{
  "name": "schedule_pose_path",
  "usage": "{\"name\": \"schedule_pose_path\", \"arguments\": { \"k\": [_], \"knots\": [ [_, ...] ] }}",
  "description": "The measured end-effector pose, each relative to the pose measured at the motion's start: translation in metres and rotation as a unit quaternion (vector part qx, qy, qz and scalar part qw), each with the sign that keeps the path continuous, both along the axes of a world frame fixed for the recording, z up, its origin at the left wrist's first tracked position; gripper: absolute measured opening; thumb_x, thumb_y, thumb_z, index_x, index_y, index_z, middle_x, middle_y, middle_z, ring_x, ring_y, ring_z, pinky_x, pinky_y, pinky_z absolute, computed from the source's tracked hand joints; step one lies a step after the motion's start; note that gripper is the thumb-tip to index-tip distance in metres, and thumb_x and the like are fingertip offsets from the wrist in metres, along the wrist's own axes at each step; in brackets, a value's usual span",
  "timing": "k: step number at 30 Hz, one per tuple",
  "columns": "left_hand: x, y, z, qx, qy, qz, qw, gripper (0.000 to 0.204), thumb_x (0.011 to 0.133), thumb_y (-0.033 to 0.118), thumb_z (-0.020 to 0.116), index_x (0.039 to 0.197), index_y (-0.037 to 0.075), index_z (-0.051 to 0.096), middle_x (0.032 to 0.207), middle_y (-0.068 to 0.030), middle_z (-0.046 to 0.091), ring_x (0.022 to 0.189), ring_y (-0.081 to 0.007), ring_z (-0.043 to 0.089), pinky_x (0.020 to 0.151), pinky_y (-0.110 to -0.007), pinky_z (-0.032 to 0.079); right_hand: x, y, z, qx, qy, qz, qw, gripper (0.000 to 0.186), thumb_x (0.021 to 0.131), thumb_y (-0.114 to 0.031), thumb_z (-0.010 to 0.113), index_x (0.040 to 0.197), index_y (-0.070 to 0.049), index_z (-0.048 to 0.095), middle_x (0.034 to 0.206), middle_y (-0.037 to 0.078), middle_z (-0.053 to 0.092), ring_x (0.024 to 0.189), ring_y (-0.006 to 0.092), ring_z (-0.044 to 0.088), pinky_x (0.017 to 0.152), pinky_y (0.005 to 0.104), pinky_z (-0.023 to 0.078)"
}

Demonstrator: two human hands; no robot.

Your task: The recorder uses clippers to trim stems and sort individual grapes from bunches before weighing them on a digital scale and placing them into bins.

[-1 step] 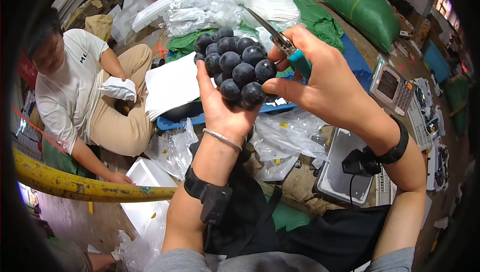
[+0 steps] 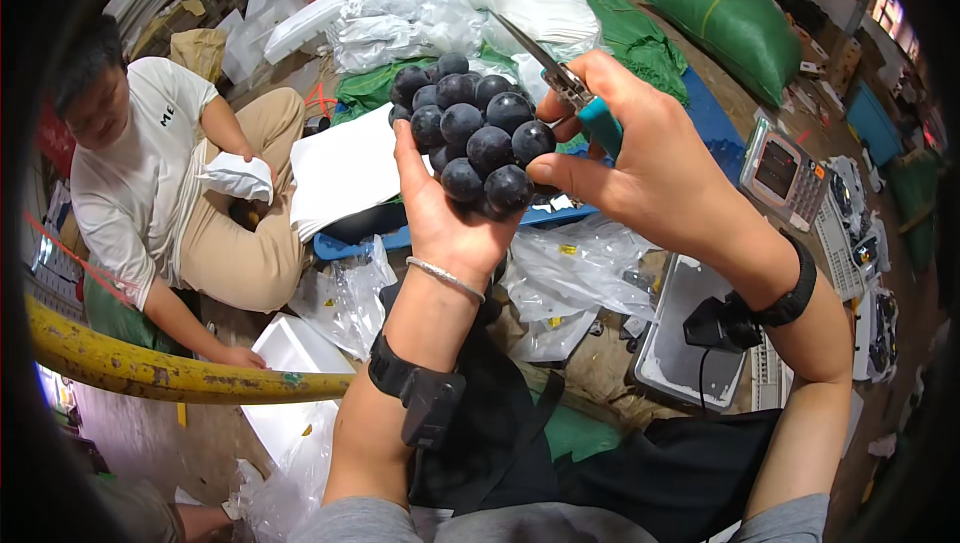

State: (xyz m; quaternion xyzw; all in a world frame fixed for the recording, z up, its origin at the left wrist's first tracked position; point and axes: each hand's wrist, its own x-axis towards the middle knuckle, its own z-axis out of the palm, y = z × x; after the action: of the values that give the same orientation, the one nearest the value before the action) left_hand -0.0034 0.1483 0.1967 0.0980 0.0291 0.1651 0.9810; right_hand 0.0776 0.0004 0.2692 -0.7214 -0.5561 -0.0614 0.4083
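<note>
A bunch of dark purple-black grapes rests on the palm of my left hand, whose thumb stands up along the bunch's left side. Its other fingers are hidden under the fruit. On the right, my right hand holds a pair of snips with teal handles, the thin blades pointing up and to the left behind the bunch. My right thumb and curled fingers meet at the bunch's right edge, the thumb tip touching or almost touching a grape there. Any stem is hidden.
A seated co-worker at the left holds a white packet. A yellow pipe crosses the lower left above a white foam box. Beyond my hands lie white sheets. Clear bags, a scale and a green sack lie rightward.
</note>
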Motion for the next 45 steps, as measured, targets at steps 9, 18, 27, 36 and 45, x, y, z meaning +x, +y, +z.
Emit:
{"name": "schedule_pose_path", "arguments": {
  "k": [9, 18, 27, 36, 45],
  "knots": [
    [0.0, -0.001, -0.001, 0.012, 0.021, 0.009, 1.0, 0.069, 0.083, 0.064, 0.048, 0.125, 0.008, 0.05, 0.121, -0.016, 0.054, 0.109, -0.0381, 0.054, 0.094, -0.049, 0.046, 0.001, 0.002, 0.0, -0.013, 0.058, 0.012, 0.998, 0.036, 0.073, -0.009, 0.074, 0.099, 0.001, 0.05, 0.085, 0.013, 0.06, 0.079, 0.0257, 0.06, 0.07, 0.0341, 0.049],
    [-0.003, 0.0, -0.001, 0.031, -0.011, 0.02, 0.999, 0.064, 0.083, 0.063, 0.048, 0.123, 0.012, 0.053, 0.12, -0.0101, 0.057, 0.11, -0.0307, 0.054, 0.096, -0.047, 0.045, 0.0, -0.004, -0.012, -0.01, 0.086, 0.025, 0.996, 0.045, 0.071, -0.014, 0.076, 0.102, 0.003, 0.048, 0.085, 0.019, 0.063, 0.079, 0.0349, 0.064, 0.067, 0.0387, 0.05],
    [0.0, 0.0, 0.002, 0.031, -0.031, 0.016, 0.999, 0.063, 0.083, 0.062, 0.051, 0.121, 0.011, 0.053, 0.117, -0.0096, 0.058, 0.108, -0.029, 0.056, 0.098, -0.045, 0.044, 0.003, -0.003, -0.012, 0.01, 0.073, 0.038, 0.997, 0.046, 0.071, -0.017, 0.077, 0.102, 0.003, 0.049, 0.084, 0.017, 0.062, 0.077, 0.031, 0.064, 0.068, 0.0367, 0.05],
    [-0.001, -0.006, 0.017, 0.206, 0.003, 0.171, 0.964, 0.051, 0.092, 0.055, 0.046, 0.12, 0.012, 0.053, 0.114, -0.0049, 0.059, 0.105, -0.0205, 0.058, 0.091, -0.037, 0.048, 0.031, 0.035, -0.008, 0.048, 0.216, 0.045, 0.974, 0.075, 0.062, -0.044, 0.085, 0.103, 0.007, 0.049, 0.087, 0.013, 0.058, 0.081, 0.0162, 0.058, 0.067, 0.0278, 0.05],
    [0.001, -0.014, 0.015, 0.3, 0.009, 0.106, 0.948, 0.06, 0.097, 0.05, 0.031, 0.132, 0.002, 0.04, 0.127, -0.0123, 0.052, 0.117, -0.0243, 0.052, 0.101, -0.038, 0.04, 0.028, 0.029, -0.074, 0.277, 0.498, 0.104, 0.815, 0.054, 0.068, -0.014, 0.083, 0.107, -0.001, 0.049, 0.095, 0.008, 0.061, 0.085, 0.014, 0.061, 0.068, 0.0254, 0.053]
  ]
}}
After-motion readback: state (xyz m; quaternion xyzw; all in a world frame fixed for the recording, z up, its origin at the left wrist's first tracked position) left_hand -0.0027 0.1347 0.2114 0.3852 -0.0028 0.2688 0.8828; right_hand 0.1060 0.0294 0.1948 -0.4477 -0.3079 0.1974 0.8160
